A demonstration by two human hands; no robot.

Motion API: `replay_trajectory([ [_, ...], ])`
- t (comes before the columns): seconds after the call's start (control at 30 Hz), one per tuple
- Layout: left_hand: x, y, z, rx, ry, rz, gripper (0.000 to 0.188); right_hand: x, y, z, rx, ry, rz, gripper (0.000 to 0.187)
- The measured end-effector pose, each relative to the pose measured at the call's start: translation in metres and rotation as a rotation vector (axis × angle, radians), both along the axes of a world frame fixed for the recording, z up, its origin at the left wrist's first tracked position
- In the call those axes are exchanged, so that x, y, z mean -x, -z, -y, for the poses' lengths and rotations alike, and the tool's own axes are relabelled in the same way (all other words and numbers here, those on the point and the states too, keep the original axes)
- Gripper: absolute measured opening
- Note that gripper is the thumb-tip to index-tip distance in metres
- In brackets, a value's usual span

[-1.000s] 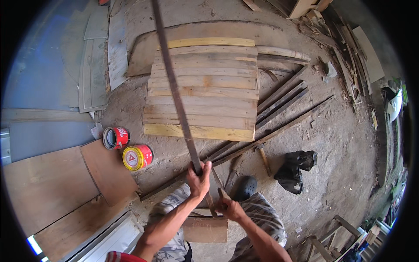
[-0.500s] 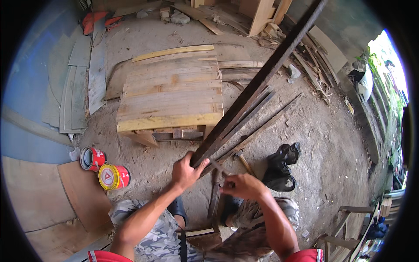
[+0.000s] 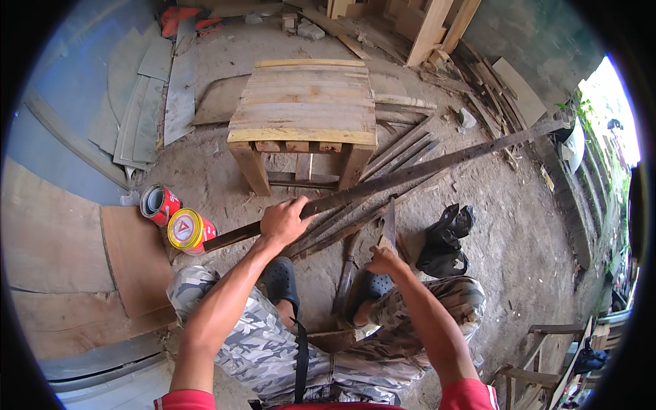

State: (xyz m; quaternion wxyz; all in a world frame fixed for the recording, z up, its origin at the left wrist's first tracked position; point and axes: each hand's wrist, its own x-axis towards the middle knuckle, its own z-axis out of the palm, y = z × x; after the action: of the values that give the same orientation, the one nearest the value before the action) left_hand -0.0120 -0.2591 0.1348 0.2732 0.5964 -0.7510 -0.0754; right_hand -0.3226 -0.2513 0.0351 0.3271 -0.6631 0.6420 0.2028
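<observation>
My left hand (image 3: 284, 222) grips a long, dark wooden strip (image 3: 437, 165) near its lower left part. The strip slants across in front of me, its far end up at the right. My right hand (image 3: 384, 262) is closed on a knife-like tool with a tapered grey blade (image 3: 390, 220) pointing away from me, below the strip. A pale part shows just above the fingers; whether it is a knife or a small saw I cannot tell. Between my feet lies a long, dark tool (image 3: 345, 280) on the dirt floor.
A slatted wooden table (image 3: 304, 102) stands ahead. More wood strips (image 3: 400, 154) lie beside it. Two red paint cans (image 3: 186, 230) are at the left, the nearer beside the strip's lower end. A black plastic bag (image 3: 444, 242) is at the right, and scrap wood (image 3: 492, 102) lies behind.
The long strip has swung from steeply upright to a low slant toward the right. My right hand has moved right and away from the strip, and the blade now shows plainly.
</observation>
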Motion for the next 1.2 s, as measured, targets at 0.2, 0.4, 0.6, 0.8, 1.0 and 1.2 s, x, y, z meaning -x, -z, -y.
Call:
replay_trajectory([
  [0.2,-0.007,0.018,-0.009,0.002,0.008,0.056,0.037,-0.015,0.039,-0.029,0.003,0.099,-0.081,0.074],
  [0.4,-0.007,0.030,-0.001,0.037,0.016,0.067,0.037,0.006,0.088,-0.027,0.042,0.211,0.057,0.082],
  [0.6,0.007,0.033,0.011,0.026,0.015,0.083,0.036,0.015,0.143,0.006,0.222,0.309,0.141,0.071],
  [0.8,0.007,0.038,0.015,0.053,-0.009,0.086,0.038,0.000,0.123,0.014,0.187,0.464,0.108,0.052],
  [1.0,0.030,0.038,0.029,0.068,0.035,0.008,0.039,0.009,0.094,0.061,0.237,0.627,0.576,0.051],
  [1.2,0.044,0.018,0.028,-0.074,-0.003,-0.106,0.043,-0.032,-0.069,0.085,-0.033,0.513,1.117,0.046],
])
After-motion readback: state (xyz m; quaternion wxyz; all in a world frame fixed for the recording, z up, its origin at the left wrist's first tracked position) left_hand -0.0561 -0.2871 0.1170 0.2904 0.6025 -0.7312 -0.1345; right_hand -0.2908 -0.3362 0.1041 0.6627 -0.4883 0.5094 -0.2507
